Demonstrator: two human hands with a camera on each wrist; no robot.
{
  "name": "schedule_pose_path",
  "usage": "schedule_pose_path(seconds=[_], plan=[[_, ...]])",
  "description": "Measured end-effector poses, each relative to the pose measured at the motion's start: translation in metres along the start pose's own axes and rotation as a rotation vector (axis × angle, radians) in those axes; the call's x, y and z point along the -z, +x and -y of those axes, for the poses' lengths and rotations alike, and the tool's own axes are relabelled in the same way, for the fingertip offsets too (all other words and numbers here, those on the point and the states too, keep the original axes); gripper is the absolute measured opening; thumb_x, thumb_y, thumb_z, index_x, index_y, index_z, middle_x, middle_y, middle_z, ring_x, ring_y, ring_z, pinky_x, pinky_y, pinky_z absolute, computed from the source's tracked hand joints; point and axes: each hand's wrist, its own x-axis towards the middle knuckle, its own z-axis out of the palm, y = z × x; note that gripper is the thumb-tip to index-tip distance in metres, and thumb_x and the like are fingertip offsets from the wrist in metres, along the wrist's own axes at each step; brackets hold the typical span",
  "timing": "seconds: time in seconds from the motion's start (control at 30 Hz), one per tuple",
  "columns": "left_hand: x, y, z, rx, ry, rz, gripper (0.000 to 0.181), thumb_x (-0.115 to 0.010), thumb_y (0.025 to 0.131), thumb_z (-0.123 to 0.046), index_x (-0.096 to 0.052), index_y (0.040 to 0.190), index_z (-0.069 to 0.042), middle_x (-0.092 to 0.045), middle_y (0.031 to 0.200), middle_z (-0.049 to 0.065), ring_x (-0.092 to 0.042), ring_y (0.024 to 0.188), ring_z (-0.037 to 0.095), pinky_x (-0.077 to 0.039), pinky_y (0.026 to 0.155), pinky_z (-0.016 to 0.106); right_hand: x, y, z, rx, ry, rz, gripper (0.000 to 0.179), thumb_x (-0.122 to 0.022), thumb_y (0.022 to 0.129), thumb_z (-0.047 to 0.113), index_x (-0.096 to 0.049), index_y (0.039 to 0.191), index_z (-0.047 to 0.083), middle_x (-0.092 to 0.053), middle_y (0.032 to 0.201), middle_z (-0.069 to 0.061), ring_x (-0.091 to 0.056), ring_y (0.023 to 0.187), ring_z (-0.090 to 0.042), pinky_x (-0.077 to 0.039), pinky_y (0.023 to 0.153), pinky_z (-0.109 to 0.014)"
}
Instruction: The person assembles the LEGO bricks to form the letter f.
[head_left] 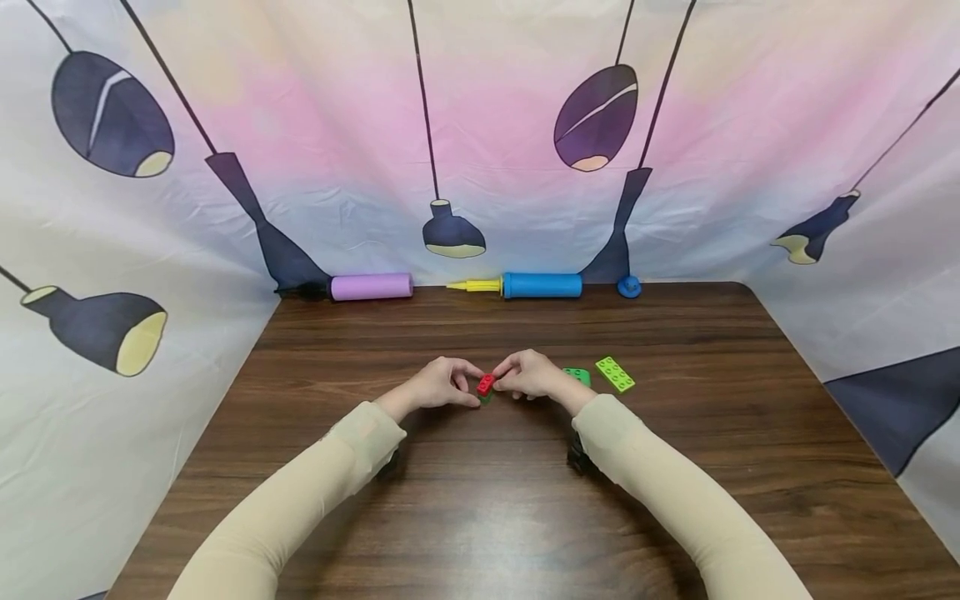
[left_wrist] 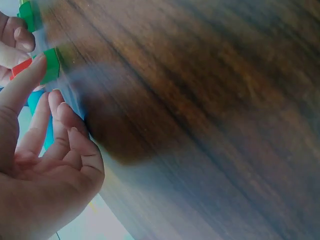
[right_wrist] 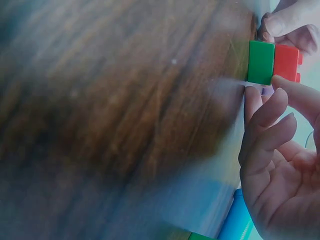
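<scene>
A red toy brick [head_left: 486, 383] with studs sits on top of a green toy brick [right_wrist: 261, 62], both on the table in front of the person. My left hand [head_left: 442, 383] is at the left of this stack, its thumb at the green brick's near side and its fingers around the far side. From the other side, my right hand [head_left: 531, 375] pinches the red brick, one fingertip right at the seam between the two bricks in the right wrist view. The remaining fingers of each hand are loosely curled beside the stack.
Right of the right hand lie a green brick [head_left: 579, 376], partly covered by the wrist, and a lime studded plate [head_left: 615, 374]. Along the back edge are a purple cylinder [head_left: 371, 287], a blue hand pump [head_left: 542, 285] with yellow nozzle and a small blue round piece [head_left: 629, 287].
</scene>
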Motion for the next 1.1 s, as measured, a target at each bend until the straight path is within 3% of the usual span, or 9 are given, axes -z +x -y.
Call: schedule_pose_path(seconds=[0.3, 0.63, 0.83, 1.1], plan=[[-0.005, 0.002, 0.0, -0.092, 0.085, -0.079, 0.029, -0.085, 0.074, -0.014, -0.071, 0.1, -0.007, -0.049, 0.062, -0.002, -0.041, 0.055, 0.008, -0.033, 0.053, 0.023, 0.007, -0.012, 0.007, 0.063, -0.041, -0.001, 0.023, -0.067, 0.092, 0.031, -0.067, 0.106, 0.014, -0.067, 0.083, -0.007, -0.06, 0.061, -0.019, -0.046, 0.05, -0.03], [-0.007, 0.004, 0.001, 0.007, 0.092, -0.087, 0.038, -0.087, 0.072, -0.02, -0.068, 0.101, -0.008, -0.054, 0.07, 0.0, -0.045, 0.06, 0.011, -0.038, 0.06, 0.026, 0.044, -0.047, 0.007, 0.147, -0.07, -0.106, 0.02, -0.064, 0.094, 0.032, -0.068, 0.107, 0.017, -0.068, 0.095, -0.012, -0.064, 0.077, -0.034, -0.05, 0.06, -0.041], [-0.008, 0.001, 0.004, 0.01, 0.027, -0.08, 0.038, -0.086, 0.074, -0.02, -0.067, 0.104, -0.006, -0.057, 0.074, 0.003, -0.047, 0.062, 0.013, -0.041, 0.063, 0.027, 0.064, -0.075, 0.001, 0.199, -0.155, -0.204, 0.023, -0.061, 0.095, 0.036, -0.068, 0.108, 0.017, -0.067, 0.093, -0.001, -0.061, 0.073, -0.025, -0.047, 0.064, -0.036], [-0.009, -0.004, 0.003, 0.004, -0.008, -0.088, 0.036, -0.084, 0.076, -0.019, -0.067, 0.103, -0.004, -0.056, 0.073, 0.001, -0.046, 0.061, 0.011, -0.04, 0.06, 0.026, 0.083, -0.1, -0.018, 0.178, -0.253, -0.296, 0.025, -0.063, 0.094, 0.038, -0.068, 0.108, 0.018, -0.067, 0.095, 0.0, -0.047, 0.059, -0.02, -0.038, 0.054, -0.036]])
